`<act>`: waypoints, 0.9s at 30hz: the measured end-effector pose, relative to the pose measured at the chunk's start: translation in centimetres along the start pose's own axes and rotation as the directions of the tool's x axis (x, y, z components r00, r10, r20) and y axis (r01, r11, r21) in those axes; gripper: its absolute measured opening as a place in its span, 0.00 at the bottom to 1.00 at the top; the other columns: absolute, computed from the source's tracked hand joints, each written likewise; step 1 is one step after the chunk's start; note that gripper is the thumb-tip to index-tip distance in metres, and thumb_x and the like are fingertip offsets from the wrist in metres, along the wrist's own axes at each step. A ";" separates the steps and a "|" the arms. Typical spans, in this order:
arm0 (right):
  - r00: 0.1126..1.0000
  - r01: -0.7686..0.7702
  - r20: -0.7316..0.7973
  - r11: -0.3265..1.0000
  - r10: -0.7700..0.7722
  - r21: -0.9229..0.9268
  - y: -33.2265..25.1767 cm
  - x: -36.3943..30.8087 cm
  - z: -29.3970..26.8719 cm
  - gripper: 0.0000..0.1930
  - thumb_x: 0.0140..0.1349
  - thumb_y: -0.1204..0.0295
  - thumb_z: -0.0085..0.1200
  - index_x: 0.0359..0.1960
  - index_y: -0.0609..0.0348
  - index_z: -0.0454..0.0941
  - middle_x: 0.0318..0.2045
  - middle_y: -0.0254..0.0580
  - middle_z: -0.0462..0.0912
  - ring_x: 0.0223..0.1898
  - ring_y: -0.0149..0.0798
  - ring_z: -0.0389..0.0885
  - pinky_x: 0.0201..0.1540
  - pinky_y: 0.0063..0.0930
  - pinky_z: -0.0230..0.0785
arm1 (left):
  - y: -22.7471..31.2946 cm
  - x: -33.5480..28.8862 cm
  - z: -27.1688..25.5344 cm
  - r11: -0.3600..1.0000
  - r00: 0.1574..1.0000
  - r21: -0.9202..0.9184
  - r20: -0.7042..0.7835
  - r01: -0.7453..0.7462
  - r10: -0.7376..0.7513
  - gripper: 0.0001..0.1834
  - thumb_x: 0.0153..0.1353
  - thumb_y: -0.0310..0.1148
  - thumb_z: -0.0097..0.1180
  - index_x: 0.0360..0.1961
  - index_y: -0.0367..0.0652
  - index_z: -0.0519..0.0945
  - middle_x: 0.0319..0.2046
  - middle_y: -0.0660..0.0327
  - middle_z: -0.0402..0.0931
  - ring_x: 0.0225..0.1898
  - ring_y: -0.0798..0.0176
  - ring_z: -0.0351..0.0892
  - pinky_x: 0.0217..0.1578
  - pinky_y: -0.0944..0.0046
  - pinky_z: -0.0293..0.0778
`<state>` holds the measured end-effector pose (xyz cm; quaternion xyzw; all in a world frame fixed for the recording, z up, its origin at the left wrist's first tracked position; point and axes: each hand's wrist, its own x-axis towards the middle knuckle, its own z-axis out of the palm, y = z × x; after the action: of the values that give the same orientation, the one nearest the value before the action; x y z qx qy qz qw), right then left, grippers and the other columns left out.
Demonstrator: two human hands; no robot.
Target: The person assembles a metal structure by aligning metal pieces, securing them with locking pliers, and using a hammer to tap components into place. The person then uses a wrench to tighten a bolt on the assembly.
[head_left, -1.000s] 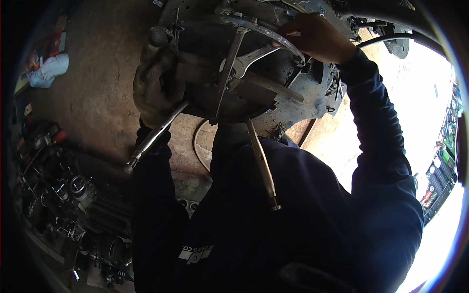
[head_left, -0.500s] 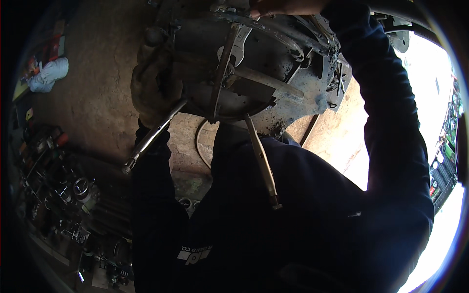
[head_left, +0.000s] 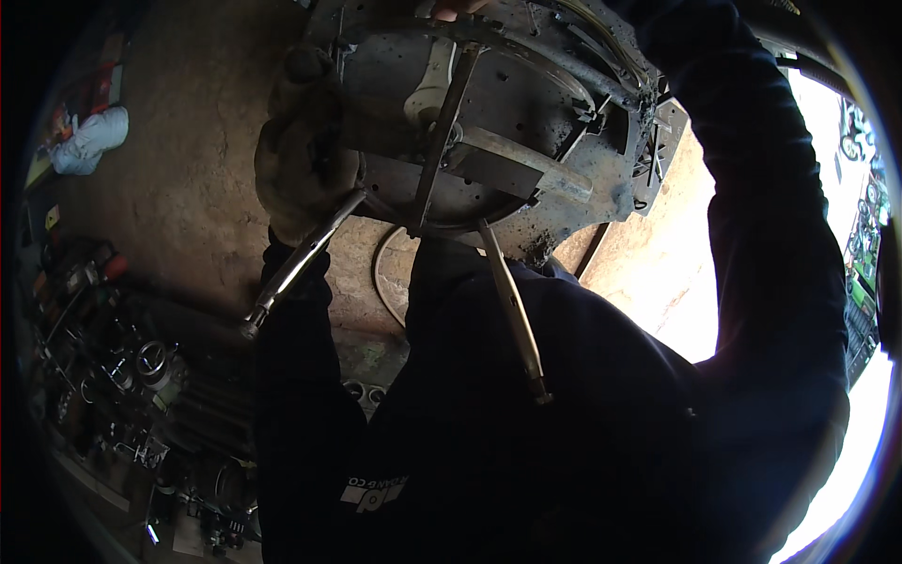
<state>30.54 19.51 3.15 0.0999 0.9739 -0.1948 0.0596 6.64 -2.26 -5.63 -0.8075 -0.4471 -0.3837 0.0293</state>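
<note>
A dark metal assembly of plates and bars (head_left: pixel 564 211) fills the upper middle. Behind its upright bar, a wrench (head_left: pixel 430 89) has its ring end near a bolt. Its shank runs up to my right hand (head_left: pixel 455 8), whose fingertips show at the top edge, closed around the shank's upper end; the rest is out of view. My left hand (head_left: pixel 296 155), in a thick brownish glove, is curled at the assembly's left end; shadow hides what its fingers grip. A metal rod (head_left: pixel 305 263) sticks out below the glove, and a second rod (head_left: pixel 512 315) slants down in front of my torso.
At the lower left lies a dark clutter of metal parts (head_left: pixel 155 362). A person in a pale shirt (head_left: pixel 92 141) is at the far left. A hose (head_left: pixel 379 273) curves over the brown floor (head_left: pixel 197 169). Bright light falls on the right.
My right hand has moved left and up, mostly out of view. The wrench has swung left with it. The metal assembly has shifted slightly right and down; my gloved left hand has barely moved.
</note>
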 end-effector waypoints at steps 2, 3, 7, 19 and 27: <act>0.994 -0.112 0.025 0.989 0.110 0.096 -0.5 -0.9 -0.2 0.17 0.61 0.53 0.62 0.33 0.53 0.91 0.29 0.41 0.87 0.33 0.42 0.84 0.40 0.39 0.76 | -0.3 -0.5 0.2 0.998 1.000 0.050 -0.016 -0.024 0.025 0.18 0.58 0.22 0.61 0.50 0.40 0.77 0.48 0.51 0.80 0.32 0.59 0.82 0.27 0.63 0.79; 0.988 -0.151 0.038 0.981 0.148 0.124 -0.6 -1.1 -0.1 0.17 0.61 0.53 0.62 0.33 0.53 0.91 0.28 0.41 0.87 0.33 0.42 0.84 0.40 0.39 0.76 | -0.5 -1.1 0.5 0.999 0.998 -0.028 -0.040 0.047 -0.048 0.18 0.58 0.23 0.62 0.50 0.40 0.77 0.47 0.52 0.80 0.32 0.59 0.82 0.27 0.63 0.80; 0.998 0.037 -0.051 0.999 -0.036 0.021 0.5 -0.8 1.5 0.16 0.61 0.53 0.63 0.33 0.52 0.91 0.28 0.39 0.88 0.34 0.42 0.85 0.40 0.37 0.76 | -0.8 -1.3 0.8 0.977 0.990 -0.168 -0.035 0.129 -0.137 0.18 0.58 0.25 0.63 0.50 0.40 0.77 0.47 0.55 0.80 0.34 0.60 0.82 0.27 0.64 0.79; 0.978 0.191 0.108 0.974 -0.179 -0.124 0.2 4.6 2.3 0.15 0.67 0.56 0.56 0.42 0.50 0.90 0.37 0.41 0.88 0.42 0.47 0.84 0.49 0.46 0.75 | 0.1 -0.7 0.5 0.982 0.988 -0.115 -0.023 0.149 -0.153 0.18 0.61 0.26 0.63 0.52 0.37 0.75 0.48 0.51 0.80 0.34 0.60 0.83 0.28 0.64 0.77; 0.945 -0.181 -0.248 0.971 0.216 0.156 -2.1 -7.6 8.5 0.11 0.67 0.63 0.59 0.42 0.54 0.89 0.38 0.45 0.88 0.37 0.45 0.86 0.44 0.38 0.77 | 0.2 -0.5 -0.4 0.968 0.986 -0.190 0.055 0.167 -0.159 0.20 0.60 0.21 0.61 0.54 0.34 0.75 0.42 0.49 0.81 0.31 0.58 0.83 0.26 0.62 0.77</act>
<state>38.16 13.01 -2.67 0.2262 0.9433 -0.2362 -0.0574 6.41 -2.84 -5.60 -0.7743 -0.4731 -0.4105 -0.0899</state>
